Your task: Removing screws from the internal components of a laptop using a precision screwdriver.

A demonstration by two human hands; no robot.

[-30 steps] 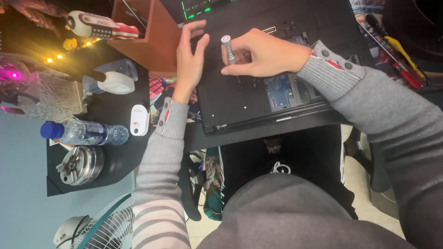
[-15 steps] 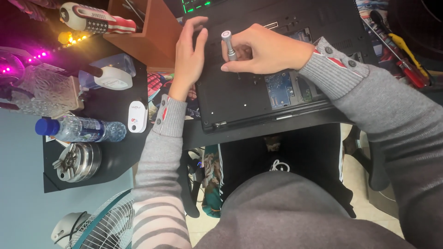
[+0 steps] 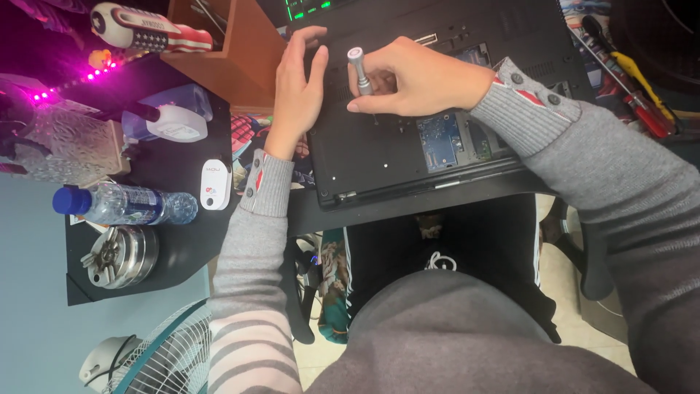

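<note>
A black laptop (image 3: 379, 157) lies upside down on the desk, its bottom cover off in one spot so a blue circuit board (image 3: 437, 138) shows. My right hand (image 3: 419, 76) grips a slim silver screwdriver (image 3: 359, 69) held upright, tip down on the laptop's underside. My left hand (image 3: 299, 91) rests flat with fingers apart on the laptop's left edge, holding nothing.
A side table at left carries a water bottle (image 3: 124, 206), a round metal ashtray (image 3: 117, 257), a small white device (image 3: 215, 184) and a white dispenser (image 3: 171, 120). A wooden box (image 3: 233, 51) stands behind. Red and yellow screwdrivers (image 3: 642, 95) lie at right. A fan (image 3: 164, 357) sits below.
The view has shifted slightly; the string lights at left went from yellow to pink. Both hands stay on the laptop, the right still holding the screwdriver upright.
</note>
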